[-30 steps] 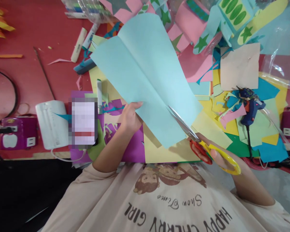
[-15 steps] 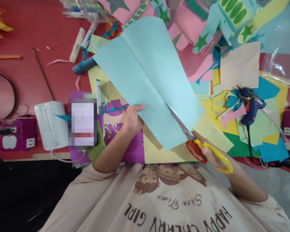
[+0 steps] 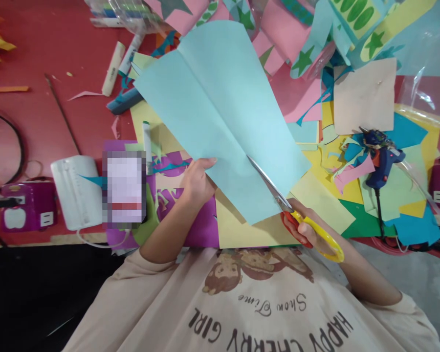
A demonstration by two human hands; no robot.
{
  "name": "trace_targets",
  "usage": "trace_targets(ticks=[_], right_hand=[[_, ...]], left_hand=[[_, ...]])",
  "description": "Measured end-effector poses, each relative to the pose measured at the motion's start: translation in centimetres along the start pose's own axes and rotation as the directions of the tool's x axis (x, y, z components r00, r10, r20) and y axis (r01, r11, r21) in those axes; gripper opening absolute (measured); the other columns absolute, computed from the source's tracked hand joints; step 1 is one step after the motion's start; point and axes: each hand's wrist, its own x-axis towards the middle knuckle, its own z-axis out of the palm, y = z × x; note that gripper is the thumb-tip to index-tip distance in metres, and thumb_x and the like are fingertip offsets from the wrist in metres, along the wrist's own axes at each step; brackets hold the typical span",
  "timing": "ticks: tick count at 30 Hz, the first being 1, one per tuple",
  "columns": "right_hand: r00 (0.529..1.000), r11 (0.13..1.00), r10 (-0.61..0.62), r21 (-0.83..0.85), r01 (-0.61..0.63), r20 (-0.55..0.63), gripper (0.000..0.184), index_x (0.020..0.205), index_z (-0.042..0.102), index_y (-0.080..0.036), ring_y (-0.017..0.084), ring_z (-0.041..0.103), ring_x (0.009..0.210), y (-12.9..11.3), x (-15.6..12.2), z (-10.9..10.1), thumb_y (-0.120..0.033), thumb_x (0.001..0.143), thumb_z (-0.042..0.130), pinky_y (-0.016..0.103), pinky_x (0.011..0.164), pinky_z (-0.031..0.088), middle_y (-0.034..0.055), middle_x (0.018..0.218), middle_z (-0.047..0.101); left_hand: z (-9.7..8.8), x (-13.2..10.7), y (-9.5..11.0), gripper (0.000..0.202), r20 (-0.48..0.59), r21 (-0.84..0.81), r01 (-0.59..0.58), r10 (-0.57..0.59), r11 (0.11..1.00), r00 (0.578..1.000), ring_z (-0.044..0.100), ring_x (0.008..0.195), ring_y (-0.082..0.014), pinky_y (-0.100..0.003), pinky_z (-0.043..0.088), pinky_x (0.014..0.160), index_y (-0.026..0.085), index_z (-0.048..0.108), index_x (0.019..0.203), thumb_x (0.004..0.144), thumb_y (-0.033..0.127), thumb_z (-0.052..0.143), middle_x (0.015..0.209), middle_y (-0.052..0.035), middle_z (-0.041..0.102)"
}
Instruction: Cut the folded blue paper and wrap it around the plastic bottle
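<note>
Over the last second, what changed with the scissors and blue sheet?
The scissors, gripped in the right hand, pushed up and left, deeper into the light blue paper. The left hand still pinches the paper's lower left edge; the glue gun has not moved.

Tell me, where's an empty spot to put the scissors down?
Bare red table lies at the left, between the white marker, the black cable and the white box. From the blue sheet rightward, paper scraps and the glue gun crowd everything.

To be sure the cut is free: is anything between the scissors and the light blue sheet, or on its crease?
Nothing visible does. The scissors in the right hand bite into the light blue sheet; the left hand grips its edge, clear of the crease.
</note>
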Motion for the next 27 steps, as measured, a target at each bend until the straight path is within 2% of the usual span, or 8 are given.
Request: trace_targets(ticks=[6, 12, 17, 22, 27], right_hand=[[0.997, 0.997, 0.056, 0.063, -0.053, -0.047, 0.077, 0.111, 0.048, -0.019, 0.006, 0.029, 0.043, -0.2, 0.1, 0.3, -0.084, 0.071, 0.051, 0.022, 0.039, 0.022, -0.0081, 0.06, 0.036], [0.998, 0.996, 0.048, 0.076, -0.045, -0.049, 0.079, 0.116, 0.049, -0.017, 0.006, 0.028, 0.042, 0.3, 0.2, 0.4, -0.084, 0.072, 0.051, 0.022, 0.039, 0.022, -0.0082, 0.06, 0.037], [0.997, 0.997, 0.04, 0.07, -0.036, -0.06, 0.08, 0.115, 0.049, -0.017, 0.005, 0.027, 0.044, 0.4, 0.3, 0.5, -0.084, 0.071, 0.051, 0.022, 0.04, 0.023, -0.0076, 0.064, 0.036], [1.0, 0.999, 0.03, 0.033, -0.03, -0.003, 0.078, 0.115, 0.048, -0.017, 0.006, 0.028, 0.044, 0.2, 0.3, -0.1, -0.083, 0.075, 0.048, 0.023, 0.04, 0.022, -0.007, 0.062, 0.038], [0.998, 0.999, 0.005, -0.052, -0.001, 0.067, 0.066, 0.109, 0.047, -0.019, 0.007, 0.027, 0.045, 0.3, -0.1, -1.2, -0.078, 0.082, 0.042, 0.023, 0.041, 0.022, -0.0067, 0.06, 0.037]], left_hand=[[0.0, 0.0, 0.0, 0.025, -0.019, 0.012, 0.001, 0.0, 1.0, 1.0, 0.066, 0.111, -0.0307, -0.039, 0.057, 0.092, 0.023, 0.06, 0.077, 0.053, 0.016, 0.057, 0.069, -0.0007, 0.069], [0.3, 0.0, 0.2, 0.031, -0.043, 0.007, 0.002, -0.002, 1.0, 0.999, 0.067, 0.108, -0.0274, -0.034, 0.056, 0.092, 0.022, 0.062, 0.085, 0.055, 0.014, 0.056, 0.073, -0.0004, 0.071], [0.3, -0.1, 0.3, 0.03, -0.058, -0.019, 0.009, -0.01, 1.0, 0.998, 0.069, 0.104, -0.0271, -0.035, 0.057, 0.09, 0.021, 0.064, 0.086, 0.059, 0.015, 0.053, 0.07, 0.0006, 0.07], [-0.4, 0.5, 0.5, 0.012, -0.003, -0.034, -0.077, 0.076, 0.996, 0.997, 0.066, 0.11, -0.0284, -0.035, 0.056, 0.09, 0.022, 0.064, 0.076, 0.065, 0.021, 0.058, 0.077, -0.0023, 0.072], [-0.4, 0.8, 0.9, 0.011, 0.021, -0.051, -0.031, 0.032, 0.998, 0.999, 0.066, 0.109, -0.027, -0.034, 0.056, 0.089, 0.021, 0.063, 0.078, 0.07, 0.022, 0.055, 0.077, -0.002, 0.072]])
